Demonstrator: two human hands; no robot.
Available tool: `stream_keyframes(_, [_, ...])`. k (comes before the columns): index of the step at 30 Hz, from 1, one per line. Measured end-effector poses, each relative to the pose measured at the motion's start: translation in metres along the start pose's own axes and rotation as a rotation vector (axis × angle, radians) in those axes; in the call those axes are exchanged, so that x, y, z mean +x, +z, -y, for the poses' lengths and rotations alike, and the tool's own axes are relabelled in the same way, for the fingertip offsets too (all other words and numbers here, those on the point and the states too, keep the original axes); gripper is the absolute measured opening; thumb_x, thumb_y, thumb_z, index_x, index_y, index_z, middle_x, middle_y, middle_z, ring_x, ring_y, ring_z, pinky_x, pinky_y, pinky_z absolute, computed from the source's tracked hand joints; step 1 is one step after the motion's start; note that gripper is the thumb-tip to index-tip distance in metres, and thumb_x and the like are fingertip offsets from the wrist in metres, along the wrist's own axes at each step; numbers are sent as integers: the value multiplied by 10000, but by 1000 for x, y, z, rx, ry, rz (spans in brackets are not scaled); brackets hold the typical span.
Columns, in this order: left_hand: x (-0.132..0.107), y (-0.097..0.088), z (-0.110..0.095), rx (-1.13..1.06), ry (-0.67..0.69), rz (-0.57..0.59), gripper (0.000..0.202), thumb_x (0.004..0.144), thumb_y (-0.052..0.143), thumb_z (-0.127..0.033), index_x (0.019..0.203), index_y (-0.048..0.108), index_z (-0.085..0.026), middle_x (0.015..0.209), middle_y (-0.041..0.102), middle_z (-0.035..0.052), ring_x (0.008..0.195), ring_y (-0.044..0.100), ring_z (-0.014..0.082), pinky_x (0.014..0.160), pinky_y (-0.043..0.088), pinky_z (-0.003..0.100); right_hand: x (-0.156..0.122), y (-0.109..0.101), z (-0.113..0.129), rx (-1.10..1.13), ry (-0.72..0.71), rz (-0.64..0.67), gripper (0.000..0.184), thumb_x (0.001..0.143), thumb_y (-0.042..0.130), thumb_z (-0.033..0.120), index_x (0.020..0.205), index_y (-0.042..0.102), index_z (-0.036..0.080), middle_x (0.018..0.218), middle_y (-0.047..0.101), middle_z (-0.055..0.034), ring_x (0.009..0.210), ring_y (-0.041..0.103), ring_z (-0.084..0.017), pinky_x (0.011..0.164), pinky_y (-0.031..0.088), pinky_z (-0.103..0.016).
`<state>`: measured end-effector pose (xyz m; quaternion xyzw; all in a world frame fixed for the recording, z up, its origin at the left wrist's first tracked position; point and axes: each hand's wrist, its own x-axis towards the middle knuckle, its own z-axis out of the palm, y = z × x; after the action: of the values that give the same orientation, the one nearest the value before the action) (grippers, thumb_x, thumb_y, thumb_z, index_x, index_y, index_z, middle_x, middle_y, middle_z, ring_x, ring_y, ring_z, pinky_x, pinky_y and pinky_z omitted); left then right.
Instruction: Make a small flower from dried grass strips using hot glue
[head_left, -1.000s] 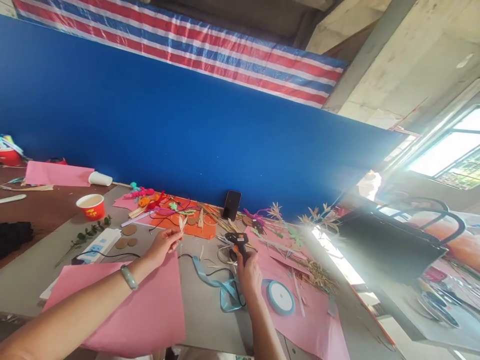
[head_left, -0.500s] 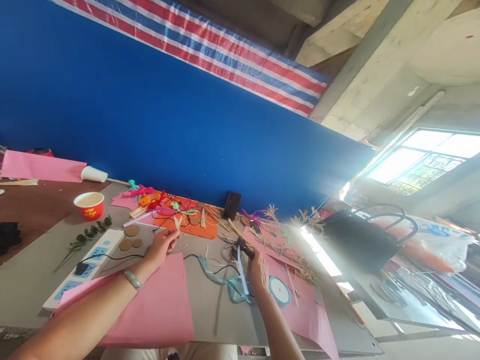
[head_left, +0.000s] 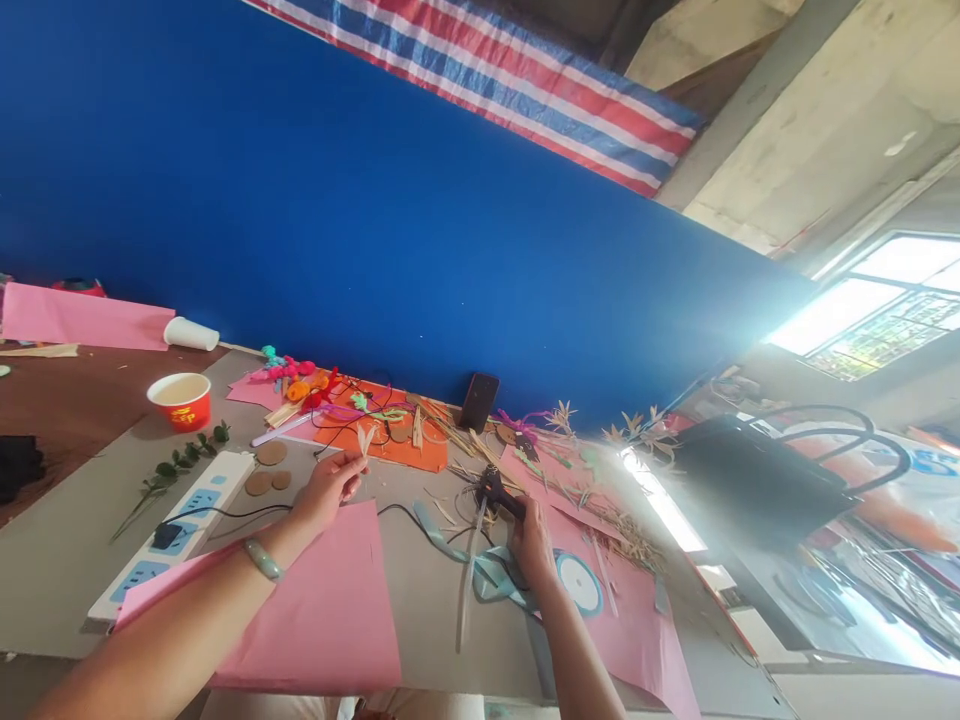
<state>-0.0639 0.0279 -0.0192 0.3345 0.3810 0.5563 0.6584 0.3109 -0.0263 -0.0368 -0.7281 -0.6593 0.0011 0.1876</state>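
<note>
Head view: a red cup (head_left: 180, 404) stood on the table (head_left: 427, 640) behind a power strip (head_left: 201, 500); next, the left hand (head_left: 330, 490) pinched a small pale leaf (head_left: 365, 440) near an orange sheet (head_left: 433, 457); then came a black glue gun (head_left: 501, 490), gripped in the right hand (head_left: 534, 545), beside a ribbon spool (head_left: 581, 586).

The worktop (head_left: 427, 640) stands before an upright panel (head_left: 375, 230). At its far edge is a phone (head_left: 480, 402), with craft pieces (head_left: 301, 389) to the phone's left. Toward the left edge, far to near: a cup (head_left: 180, 400), a sprig (head_left: 171, 470), a power strip (head_left: 191, 508), with three discs (head_left: 270, 454) right of the strip. A paper sheet (head_left: 330, 600) reaches the near edge. Right of this sheet lies a ribbon (head_left: 495, 577), behind it a glue gun (head_left: 492, 486) in the right grip (head_left: 534, 542); farther right, a spool (head_left: 581, 584) rests on a second sheet (head_left: 634, 625).
</note>
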Motion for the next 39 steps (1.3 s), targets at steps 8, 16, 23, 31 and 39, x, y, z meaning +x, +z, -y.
stream_keyframes(8, [1,-1,-1,-15,-11,12,280,663,736,-368,689,580,-137,634,577,-20,400,361,18,391,190,178,18,-9,-4,22,-57,104,501,676,360,23,1146,445,174,1107,633,-94,1035,590,-210,884,442,-343])
stream_keyframes(16, [3,-3,-4,-2,6,-42,269,664,734,-361,681,580,-141,624,573,-18,401,356,21,387,187,178,23,-67,11,-175,-169,184,429,656,540,83,1071,585,185,1179,615,-131,1169,502,-330,976,346,-484])
stream_keyframes(23, [3,-7,-3,80,-6,-2,257,718,694,-380,662,596,-149,444,415,-59,384,313,40,401,172,186,-23,-104,120,-80,-421,369,335,811,543,232,1142,591,247,1128,668,-77,1069,579,-264,916,406,-396])
stream_keyframes(31, [6,-10,2,70,0,-13,240,705,697,-369,692,605,-148,518,487,-45,394,326,34,399,175,192,-15,-74,169,-242,-144,455,356,843,517,173,1194,571,192,1109,678,-112,1022,626,-254,847,408,-325])
stream_keyframes(39, [0,-3,1,1,-36,18,239,676,718,-348,711,592,-149,686,600,-12,418,371,24,397,169,187,18,-31,161,-400,-40,524,255,854,497,172,1066,633,211,1022,703,-103,925,670,-245,680,418,-281])
